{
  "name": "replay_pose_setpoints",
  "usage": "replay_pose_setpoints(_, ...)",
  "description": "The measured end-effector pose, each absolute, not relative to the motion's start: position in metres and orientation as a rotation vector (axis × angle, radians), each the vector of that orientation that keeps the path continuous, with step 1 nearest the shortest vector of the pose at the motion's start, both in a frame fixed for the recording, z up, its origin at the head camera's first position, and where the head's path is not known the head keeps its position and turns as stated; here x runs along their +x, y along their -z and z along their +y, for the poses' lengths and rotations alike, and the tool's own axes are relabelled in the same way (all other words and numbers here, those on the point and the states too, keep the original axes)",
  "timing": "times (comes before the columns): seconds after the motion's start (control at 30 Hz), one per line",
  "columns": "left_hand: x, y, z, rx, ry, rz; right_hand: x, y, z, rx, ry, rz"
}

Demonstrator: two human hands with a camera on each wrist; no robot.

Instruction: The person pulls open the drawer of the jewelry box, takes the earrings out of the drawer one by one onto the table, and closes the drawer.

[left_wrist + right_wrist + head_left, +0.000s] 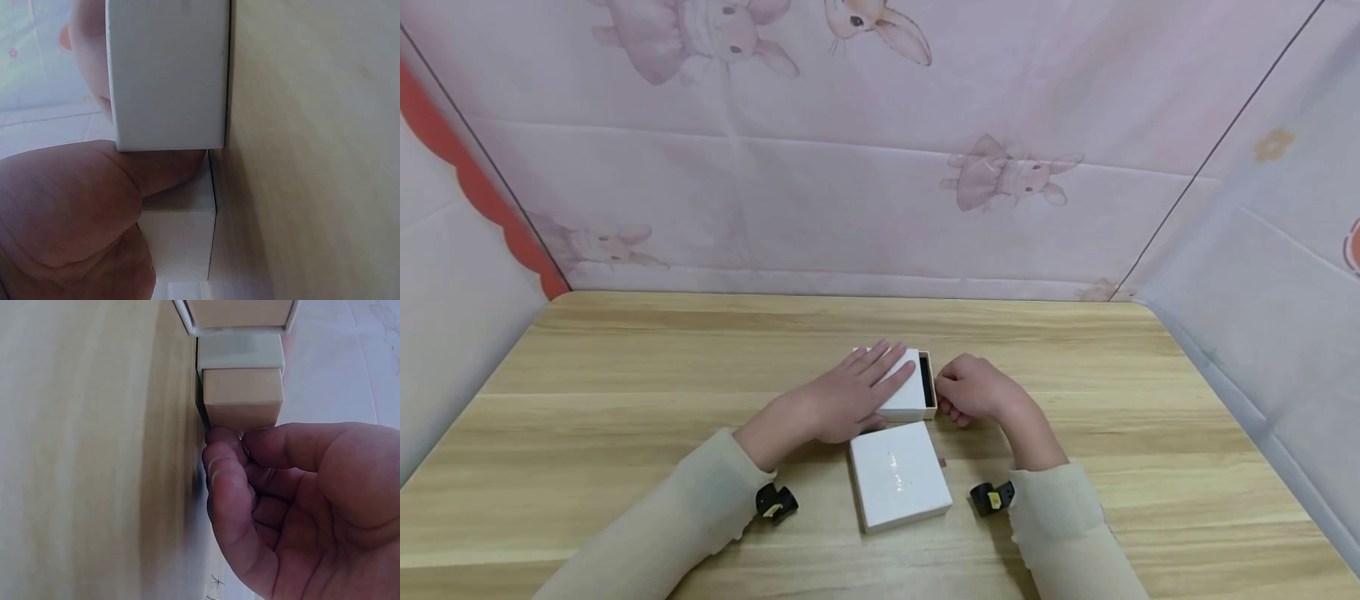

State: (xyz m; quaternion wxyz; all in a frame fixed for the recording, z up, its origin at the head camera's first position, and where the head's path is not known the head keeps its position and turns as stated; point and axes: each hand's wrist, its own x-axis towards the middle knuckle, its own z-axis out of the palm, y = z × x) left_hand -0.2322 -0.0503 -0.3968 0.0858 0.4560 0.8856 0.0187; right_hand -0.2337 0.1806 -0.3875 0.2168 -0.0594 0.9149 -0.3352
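A white drawer box [904, 392] lies on the table, its inner drawer [928, 385] slid partly out to the right and dark inside. My left hand [850, 396] presses flat across its top with fingers straight and spread, and the thumb lies along the near side. At the drawer's right end my right hand [976, 389] pinches a small pull tab between thumb and index finger. In the right wrist view the tan drawer front [244, 394] stands just beyond those fingertips [226, 440], which mostly hide the tab.
Nearer to me lies a second white box [901, 477] with gold script on its lid and a small brown tab [943, 462] at its right side. The wooden table [700, 333] ends at a pink curtain [820, 208] with rabbit prints.
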Motion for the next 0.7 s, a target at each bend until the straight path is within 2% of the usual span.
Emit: replay_pose_setpoints(0.7, -0.2327, 0.3981, -0.0507, 1.351, -0.061, 2.637, -0.2330, 0.3868, 0.1776, -0.173, 0.889, 2.557)
